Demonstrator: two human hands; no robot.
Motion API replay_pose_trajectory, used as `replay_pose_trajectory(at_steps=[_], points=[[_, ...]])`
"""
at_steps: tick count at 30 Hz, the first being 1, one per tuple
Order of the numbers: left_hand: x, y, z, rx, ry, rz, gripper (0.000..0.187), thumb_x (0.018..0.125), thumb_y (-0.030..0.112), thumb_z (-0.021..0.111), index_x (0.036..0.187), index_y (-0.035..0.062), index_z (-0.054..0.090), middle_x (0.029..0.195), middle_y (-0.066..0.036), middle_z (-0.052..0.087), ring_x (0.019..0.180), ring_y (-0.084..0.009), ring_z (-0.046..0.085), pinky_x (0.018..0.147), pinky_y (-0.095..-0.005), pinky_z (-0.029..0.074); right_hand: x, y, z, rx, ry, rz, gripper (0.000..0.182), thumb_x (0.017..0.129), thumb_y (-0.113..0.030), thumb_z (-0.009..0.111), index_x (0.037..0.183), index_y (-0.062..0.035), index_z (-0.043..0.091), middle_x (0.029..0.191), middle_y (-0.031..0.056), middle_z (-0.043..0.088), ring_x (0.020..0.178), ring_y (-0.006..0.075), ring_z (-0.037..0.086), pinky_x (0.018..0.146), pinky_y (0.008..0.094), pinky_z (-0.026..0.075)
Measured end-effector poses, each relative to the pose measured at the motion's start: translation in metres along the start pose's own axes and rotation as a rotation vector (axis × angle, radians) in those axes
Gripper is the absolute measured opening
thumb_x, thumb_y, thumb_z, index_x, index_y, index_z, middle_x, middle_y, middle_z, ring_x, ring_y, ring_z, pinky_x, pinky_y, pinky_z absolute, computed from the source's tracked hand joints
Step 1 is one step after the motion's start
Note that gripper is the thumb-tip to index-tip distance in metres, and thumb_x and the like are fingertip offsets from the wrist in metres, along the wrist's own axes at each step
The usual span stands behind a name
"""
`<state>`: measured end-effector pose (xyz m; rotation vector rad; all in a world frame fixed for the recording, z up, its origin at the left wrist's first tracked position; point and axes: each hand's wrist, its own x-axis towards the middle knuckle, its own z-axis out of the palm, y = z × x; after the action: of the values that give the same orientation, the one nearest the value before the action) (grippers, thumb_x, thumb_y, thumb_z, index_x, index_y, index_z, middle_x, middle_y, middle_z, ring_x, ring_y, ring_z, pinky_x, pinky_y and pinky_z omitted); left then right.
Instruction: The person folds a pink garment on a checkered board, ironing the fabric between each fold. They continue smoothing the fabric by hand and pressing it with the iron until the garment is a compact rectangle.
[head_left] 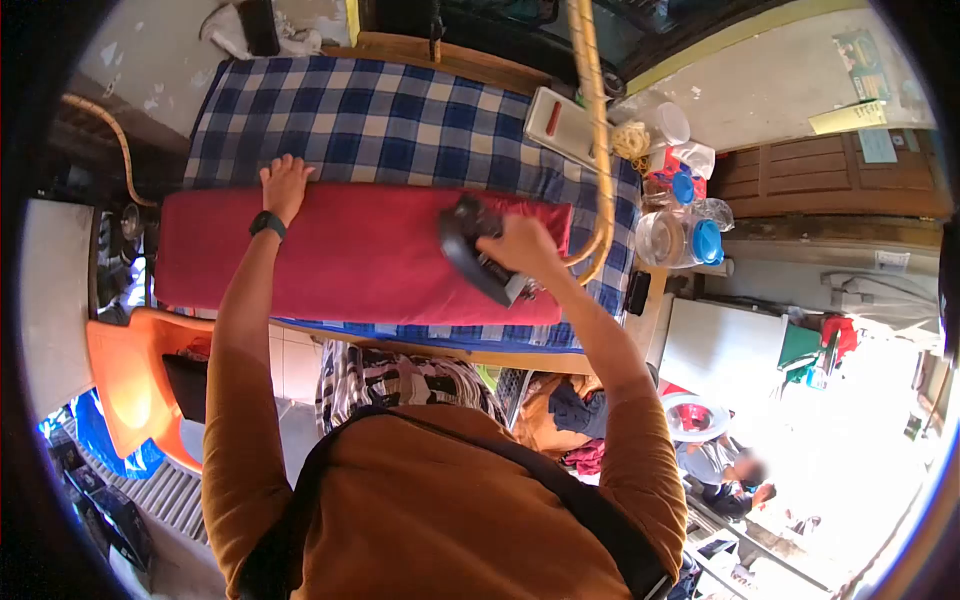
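A long folded red cloth (340, 255) lies flat across a table spread with a blue and white checked cloth (400, 110). My right hand (525, 245) is closed round the handle of a dark iron (465, 250), which rests on the right part of the red cloth and looks blurred. From the iron's rear a yellowish cord (603, 180) loops upward. At the far edge of the red cloth, left of the middle, my left hand (287, 188) lies flat with its fingers spread. A dark watch (268, 223) is on that wrist.
A white tray (560, 125) sits at the table's far right corner. Plastic jars with blue lids (707, 242) stand along the right side. An orange chair (130, 375) is at the near left. Striped fabric (400, 385) hangs or lies below the front edge. Another person (735, 475) is at the lower right.
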<state>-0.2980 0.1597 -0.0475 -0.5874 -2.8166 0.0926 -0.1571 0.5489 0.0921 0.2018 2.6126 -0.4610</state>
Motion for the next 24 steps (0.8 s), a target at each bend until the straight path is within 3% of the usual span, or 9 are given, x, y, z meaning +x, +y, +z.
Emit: replay_pose_trajectory(at_steps=[4, 5, 9, 10, 12, 13, 15, 21, 24], points=[[-0.035, -0.028, -0.016, 0.000, 0.076, -0.256, 0.023, 0.097, 0.032, 0.045, 0.098, 0.0126, 0.057, 0.097, -0.004, 0.055, 0.097, -0.0244, 0.051, 0.085, -0.0456, 0.034, 0.027, 0.067, -0.029, 0.179, 0.132, 0.251, 0.053, 0.069, -0.047, 0.064, 0.080, 0.0049, 0.064, 0.065, 0.0198, 0.065, 0.067, 0.0323, 0.068, 0.068, 0.0419, 0.054], [-0.050, -0.036, -0.021, -0.047, 0.184, -0.333, 0.023, 0.097, 0.032, 0.045, 0.101, 0.0135, 0.057, 0.100, -0.004, 0.056, 0.102, -0.0248, 0.051, 0.088, -0.0474, 0.033, 0.028, 0.083, -0.033, 0.199, 0.227, 0.281, 0.039, 0.069, -0.038, 0.066, 0.069, 0.0016, 0.065, 0.054, 0.0134, 0.061, 0.050, 0.0230, 0.064, 0.052, 0.0352, 0.052], [-0.158, -0.051, -0.028, 0.089, 0.389, -0.772, 0.041, 0.092, 0.045, 0.050, 0.119, 0.0142, 0.053, 0.112, -0.013, 0.053, 0.110, -0.0301, 0.049, 0.096, -0.0530, 0.029, 0.031, 0.120, -0.041, 0.165, 0.332, 0.324, 0.034, 0.073, -0.032, 0.065, 0.082, 0.0007, 0.064, 0.056, 0.0113, 0.062, 0.047, 0.0225, 0.062, 0.049, 0.0349, 0.049], [-0.179, -0.052, -0.022, 0.104, 0.394, -0.799, 0.041, 0.092, 0.045, 0.050, 0.119, 0.0142, 0.053, 0.112, -0.013, 0.053, 0.110, -0.0301, 0.049, 0.096, -0.0530, 0.029, 0.033, 0.114, -0.043, 0.155, 0.330, 0.294, 0.034, 0.073, -0.032, 0.065, 0.082, 0.0007, 0.064, 0.056, 0.0113, 0.062, 0.047, 0.0225, 0.062, 0.049, 0.0349, 0.049], [-0.229, -0.049, -0.009, -0.220, 0.478, -1.233, 0.057, 0.086, 0.052, 0.059, 0.126, 0.0130, 0.047, 0.120, -0.012, 0.049, 0.106, -0.0272, 0.051, 0.090, -0.0476, 0.036, 0.029, 0.106, -0.028, -0.256, 0.783, -0.261, 0.036, 0.073, -0.030, 0.065, 0.092, 0.0005, 0.062, 0.059, 0.0118, 0.062, 0.046, 0.0217, 0.061, 0.049, 0.0346, 0.048], [-0.251, -0.047, 0.009, -0.199, 0.468, -1.243, 0.057, 0.086, 0.052, 0.059, 0.126, 0.0130, 0.047, 0.120, -0.012, 0.049, 0.106, -0.0272, 0.051, 0.090, -0.0476, 0.036, 0.019, 0.079, -0.039, -0.247, 0.765, -0.274, 0.036, 0.073, -0.030, 0.065, 0.092, 0.0005, 0.062, 0.059, 0.0118, 0.062, 0.046, 0.0217, 0.061, 0.049, 0.0346, 0.048], [-0.277, -0.049, 0.042, -1.365, 0.572, -1.476, 0.066, 0.082, 0.052, 0.067, 0.125, 0.0078, 0.044, 0.120, -0.010, 0.049, 0.100, -0.0206, 0.052, 0.079, -0.0400, 0.044, -0.013, -0.005, -0.080, 0.204, 0.119, 0.001, 0.059, 0.067, -0.039, 0.066, 0.107, 0.0039, 0.059, 0.077, 0.0229, 0.067, 0.075, 0.0351, 0.068, 0.071, 0.0421, 0.052], [-0.229, -0.025, -0.009, -1.381, 0.565, -1.758, 0.058, 0.081, 0.043, 0.072, 0.113, 0.0021, 0.047, 0.103, -0.009, 0.058, 0.089, -0.0151, 0.056, 0.072, -0.0351, 0.049, 0.006, -0.096, 0.026, -0.141, -0.043, -0.442, 0.051, 0.066, -0.033, 0.067, 0.102, 0.0036, 0.058, 0.081, 0.0271, 0.065, 0.083, 0.0403, 0.065, 0.075, 0.0468, 0.052], [-0.230, -0.031, 0.017, -1.524, 0.955, -1.498, 0.035, 0.087, 0.029, 0.068, 0.107, 0.0045, 0.053, 0.101, -0.006, 0.062, 0.087, -0.0177, 0.062, 0.075, -0.0367, 0.054, -0.028, -0.114, 0.061, -0.159, -0.179, -0.602, 0.046, 0.066, -0.029, 0.068, 0.103, -0.0050, 0.058, 0.085, 0.0257, 0.065, 0.084, 0.0407, 0.064, 0.075, 0.0473, 0.052]])
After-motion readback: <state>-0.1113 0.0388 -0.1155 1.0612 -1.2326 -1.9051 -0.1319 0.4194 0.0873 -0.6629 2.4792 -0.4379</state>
